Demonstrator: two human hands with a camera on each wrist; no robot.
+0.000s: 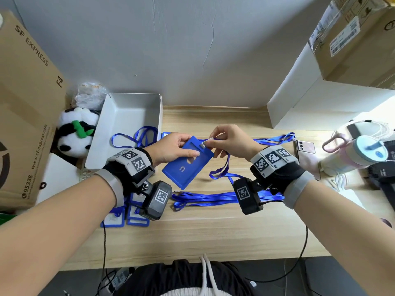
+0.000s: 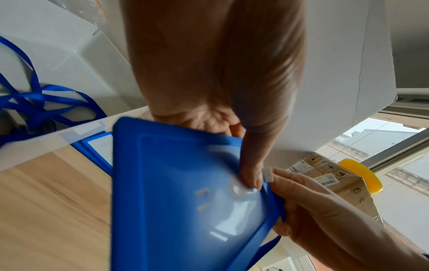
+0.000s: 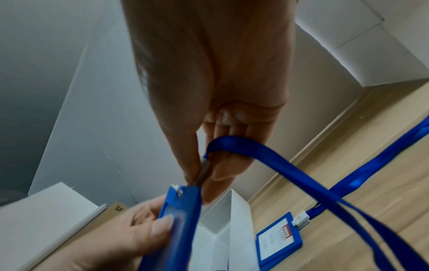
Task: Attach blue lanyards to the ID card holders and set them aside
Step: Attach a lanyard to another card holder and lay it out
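Observation:
My left hand (image 1: 181, 149) grips a blue ID card holder (image 1: 187, 162) above the wooden table, thumb on its face, fingers behind. In the left wrist view the holder (image 2: 185, 201) fills the lower middle. My right hand (image 1: 215, 141) pinches the metal clip (image 1: 203, 144) of a blue lanyard (image 1: 222, 167) at the holder's top edge. The right wrist view shows that clip (image 3: 204, 172) between thumb and forefinger, touching the holder's top (image 3: 183, 198), with the lanyard strap (image 3: 290, 168) trailing to the right. Whether the clip has caught the holder's slot is hidden.
A white open box (image 1: 128, 124) stands behind my left hand, with lanyards (image 1: 136, 136) beside it. More lanyards (image 1: 205, 198) lie in front, and several holders (image 1: 132, 214) lie under my left wrist. A plush panda (image 1: 74, 133), cardboard boxes (image 1: 25, 107), a phone (image 1: 304, 146) and a bottle (image 1: 354, 154) flank the table.

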